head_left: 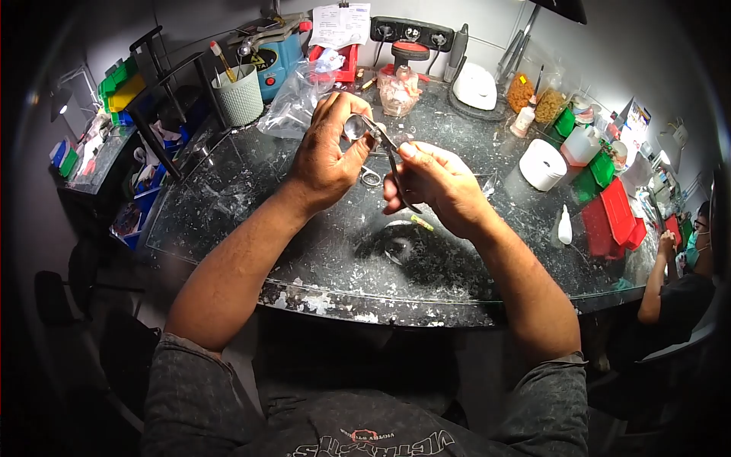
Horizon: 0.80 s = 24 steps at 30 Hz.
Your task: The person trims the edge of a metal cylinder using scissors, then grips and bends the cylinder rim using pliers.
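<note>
The glass table (251, 175) spans the middle of the frame, its surface speckled with white residue. Above its centre, the left hand (324, 156) grips a small round metal piece (355, 126) between thumb and fingers. The right hand (435, 186) is clamped around the handles of pliers (390, 156), whose tip meets the metal piece. A white roll (542, 164) stands at centre right.

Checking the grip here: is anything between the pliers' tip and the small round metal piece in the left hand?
Nothing visible: the pliers in the right hand meet the round metal piece directly, pinched by the left hand.
</note>
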Tool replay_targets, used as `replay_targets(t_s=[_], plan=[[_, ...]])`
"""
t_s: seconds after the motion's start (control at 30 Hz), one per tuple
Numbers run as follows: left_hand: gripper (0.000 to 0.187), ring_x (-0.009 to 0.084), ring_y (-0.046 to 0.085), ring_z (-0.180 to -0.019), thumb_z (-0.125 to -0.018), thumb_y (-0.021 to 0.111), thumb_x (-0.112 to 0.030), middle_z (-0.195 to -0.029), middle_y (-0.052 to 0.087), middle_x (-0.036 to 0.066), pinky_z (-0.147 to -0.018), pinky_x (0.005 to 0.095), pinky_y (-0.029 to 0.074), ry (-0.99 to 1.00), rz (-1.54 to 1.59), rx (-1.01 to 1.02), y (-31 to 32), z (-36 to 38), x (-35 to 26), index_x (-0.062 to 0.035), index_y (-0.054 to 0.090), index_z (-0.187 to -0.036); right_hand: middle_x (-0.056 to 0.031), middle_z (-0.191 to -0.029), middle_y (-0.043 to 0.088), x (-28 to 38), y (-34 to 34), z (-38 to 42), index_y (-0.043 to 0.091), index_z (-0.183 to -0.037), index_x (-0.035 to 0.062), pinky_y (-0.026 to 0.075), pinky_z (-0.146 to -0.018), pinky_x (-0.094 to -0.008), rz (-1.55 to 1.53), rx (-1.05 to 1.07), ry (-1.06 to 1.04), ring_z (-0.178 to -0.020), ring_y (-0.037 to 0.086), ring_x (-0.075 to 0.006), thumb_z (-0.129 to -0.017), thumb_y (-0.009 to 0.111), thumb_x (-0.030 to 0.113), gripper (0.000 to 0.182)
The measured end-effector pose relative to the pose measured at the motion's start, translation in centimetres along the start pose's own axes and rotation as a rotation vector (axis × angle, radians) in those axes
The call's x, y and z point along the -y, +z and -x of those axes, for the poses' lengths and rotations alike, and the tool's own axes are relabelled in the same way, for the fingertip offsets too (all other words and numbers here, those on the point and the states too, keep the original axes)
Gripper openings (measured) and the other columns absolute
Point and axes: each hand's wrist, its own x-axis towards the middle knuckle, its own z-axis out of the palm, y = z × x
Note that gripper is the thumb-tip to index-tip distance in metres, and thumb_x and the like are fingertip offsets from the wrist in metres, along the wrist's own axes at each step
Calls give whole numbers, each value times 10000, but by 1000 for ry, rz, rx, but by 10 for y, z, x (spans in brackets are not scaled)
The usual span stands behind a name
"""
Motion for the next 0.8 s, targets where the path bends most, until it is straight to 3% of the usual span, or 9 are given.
replay_targets(t_s=[0.13,0.27,0.33,0.47,0.57,0.63,0.8], plan=[[165,149,540,-934,-898,611,-42,-976,521,62,-867,293,448,-14,25,-12,0,1,-2,-38,504,-1024,-168,-930,699,0,1,2,558,-1073,31,584,-774,-359,-26,3,16,-821,711,-246,-1011,537,364,340],[231,171,535,-943,-827,600,16,-972,517,75,-878,298,432,-18,-45,-7,-2,0,-9,-34,502,-1030,-166,-930,698,1,1,2,563,-1088,22,585,-785,-361,-18,0,15,-825,711,-245,-1009,539,368,355],[271,194,532,-943,-775,580,44,-973,515,89,-885,304,421,-22,-20,-13,-2,-1,-11,-29,503,-1024,-150,-909,692,1,1,1,564,-1043,30,588,-771,-359,-2,-6,11,-813,707,-233,-1008,544,363,336],[249,199,534,-937,-783,587,39,-966,517,92,-881,304,424,-17,-35,-1,-3,-1,-12,-27,505,-1009,-160,-885,666,-1,0,0,548,-960,41,568,-796,-403,20,-23,0,-829,679,-247,-1014,513,344,310],[238,201,538,-935,-781,588,38,-961,522,95,-883,301,422,-18,-53,24,-4,-1,-12,-25,508,-996,-137,-841,647,0,3,1,545,-937,47,576,-753,-386,30,-58,1,-779,660,-219,-1010,523,343,306],[234,195,537,-930,-782,590,35,-954,520,92,-878,292,419,-35,-33,32,-5,-1,-12,-26,507,-992,-72,-803,635,-1,0,1,544,-936,69,587,-719,-329,-9,-16,-6,-726,664,-167,-1005,554,365,305],[229,182,530,-925,-784,593,32,-951,514,85,-868,283,417,-35,-16,37,-5,-1,-10,-26,504,-987,-56,-780,619,-3,-8,-1,542,-918,76,574,-693,-311,54,47,-41,-708,651,-151,-1008,547,378,316]])
